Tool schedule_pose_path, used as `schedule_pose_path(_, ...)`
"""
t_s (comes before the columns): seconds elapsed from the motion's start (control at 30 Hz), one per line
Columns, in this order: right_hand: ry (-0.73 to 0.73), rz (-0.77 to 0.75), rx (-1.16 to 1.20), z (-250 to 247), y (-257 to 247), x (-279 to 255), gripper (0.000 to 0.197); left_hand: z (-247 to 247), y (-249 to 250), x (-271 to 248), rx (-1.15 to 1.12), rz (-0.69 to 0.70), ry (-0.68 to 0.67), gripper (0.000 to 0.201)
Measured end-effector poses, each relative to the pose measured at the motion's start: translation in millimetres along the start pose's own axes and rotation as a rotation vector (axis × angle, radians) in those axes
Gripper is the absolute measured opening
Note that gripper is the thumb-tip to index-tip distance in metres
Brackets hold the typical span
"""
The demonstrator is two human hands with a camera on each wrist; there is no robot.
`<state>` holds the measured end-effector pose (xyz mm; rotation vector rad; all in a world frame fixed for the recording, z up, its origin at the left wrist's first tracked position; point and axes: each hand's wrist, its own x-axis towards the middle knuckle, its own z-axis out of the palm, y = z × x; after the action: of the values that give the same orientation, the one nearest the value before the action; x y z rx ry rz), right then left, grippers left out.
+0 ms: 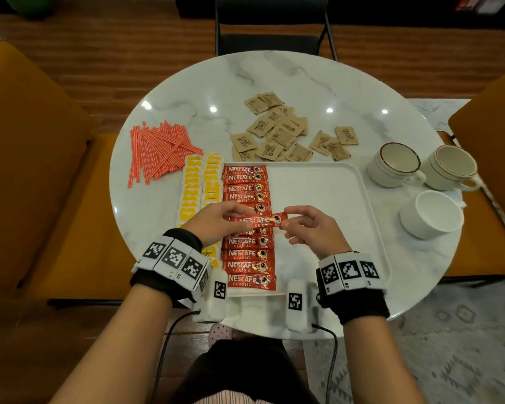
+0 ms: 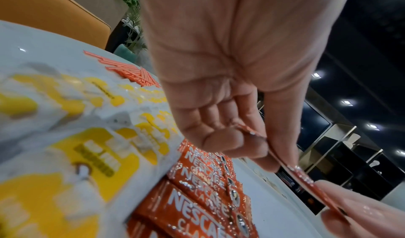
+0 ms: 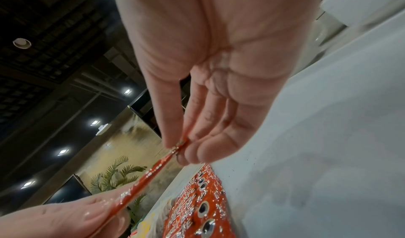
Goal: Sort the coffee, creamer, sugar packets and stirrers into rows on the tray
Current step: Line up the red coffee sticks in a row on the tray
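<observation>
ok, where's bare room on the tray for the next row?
Free: the tray's right part, between the coffee row and the right rim. Crowded: the left side, with creamer packets beside the coffee, and both hands over mid-row.

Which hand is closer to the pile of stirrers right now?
Left. The left hand pinches the coffee packet's end on the stirrers' side; the right hand pinches the opposite end, farther away over the tray.

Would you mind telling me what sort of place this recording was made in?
Probably a café or lounge seating area: a round marble table, mustard upholstered chairs around it, and white coffee cups beside a serving tray.
</observation>
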<state>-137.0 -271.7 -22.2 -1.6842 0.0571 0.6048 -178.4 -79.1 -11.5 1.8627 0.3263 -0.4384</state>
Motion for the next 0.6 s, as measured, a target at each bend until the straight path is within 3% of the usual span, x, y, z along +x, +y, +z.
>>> schedule_pose_path(0.27,-0.069,0.158,-0.146,1,4,2,0.015,3,-5,-1,0.178,0.005,-0.011,0.014)
schedule_pose_path(0.6,-0.125,0.383,-0.326,3,7,-1,0.012,-8,-11,-4,0.203,0.009,0.128,0.009)
